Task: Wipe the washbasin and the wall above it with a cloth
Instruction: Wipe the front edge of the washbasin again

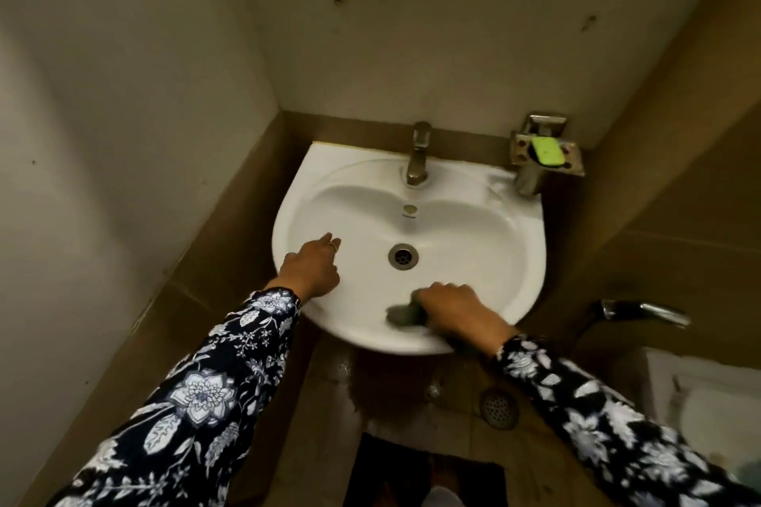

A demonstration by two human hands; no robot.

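Note:
A white washbasin (473,226) hangs on the back wall (412,53), with a metal tap (418,154) at its rear and a drain (403,256) in the bowl. My right hand (457,311) presses a dark greenish cloth (404,314) against the inside of the basin's front rim; hand and cloth are blurred. My left hand (313,270) rests on the basin's left front rim, fingers loosely stretched and holding nothing. Both arms wear dark sleeves with white flowers.
A metal soap holder (570,163) with a green soap bar (547,151) is fixed at the basin's back right. A chrome spout (642,311) juts out at right above a white toilet (700,395). Below lie a floor drain (499,407) and dark mat (424,469).

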